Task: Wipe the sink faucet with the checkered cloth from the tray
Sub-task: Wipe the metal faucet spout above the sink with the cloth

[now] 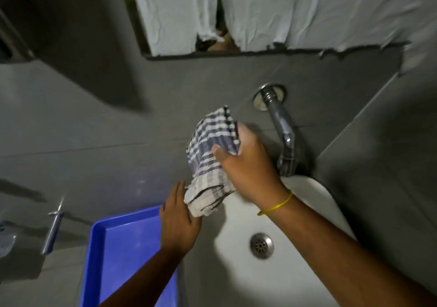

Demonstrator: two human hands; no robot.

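Note:
My right hand (248, 165) grips the blue-and-white checkered cloth (209, 155), holding it bunched up in the air, just left of the chrome faucet (282, 129). The cloth and the faucet are apart. The faucet juts from the grey tiled wall and points down over the white sink (314, 212). My left hand (178, 221) is open with flat fingers, just under the cloth's hanging lower end, over the far right corner of the blue tray (123, 243). A yellow band circles my right wrist.
The sink's metal drain (262, 245) lies below my right forearm. A second chrome tap (54, 226) sticks out of the wall at the left. Above, a dark-framed mirror (146, 46) is covered with white paper (272, 11).

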